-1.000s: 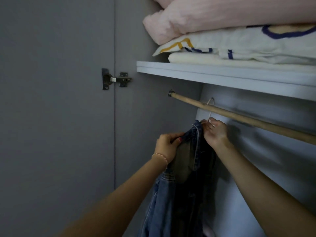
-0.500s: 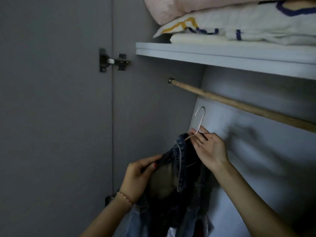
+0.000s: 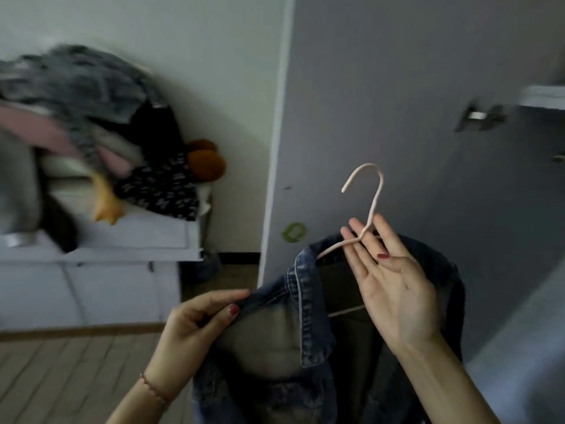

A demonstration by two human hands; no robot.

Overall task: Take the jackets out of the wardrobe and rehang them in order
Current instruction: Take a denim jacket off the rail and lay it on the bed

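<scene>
A dark blue denim jacket [image 3: 308, 332] hangs on a thin pink hanger [image 3: 374, 194] in front of the grey wardrobe door [image 3: 397, 102], off any rail. My right hand [image 3: 394, 289] is palm up under the hanger's neck, which runs between its fingers with one finger curled over it; the hook stands free above. My left hand [image 3: 195, 325] pinches the jacket's front edge by the collar between thumb and fingers. The jacket's lower part is cut off by the bottom edge of the frame.
A door hinge [image 3: 480, 116] and the wardrobe shelf edge [image 3: 541, 97] show at the far right. At left, a white cabinet [image 3: 107, 270] carries a blurred heap of clothes and plush toys [image 3: 91, 117]. A green ring [image 3: 294, 231] sits on the door. Wooden floor lies below.
The hanger with the jacket came off the wooden rail and out of the wardrobe. The view swung left, away from the rail and the bedding shelf, toward the room.
</scene>
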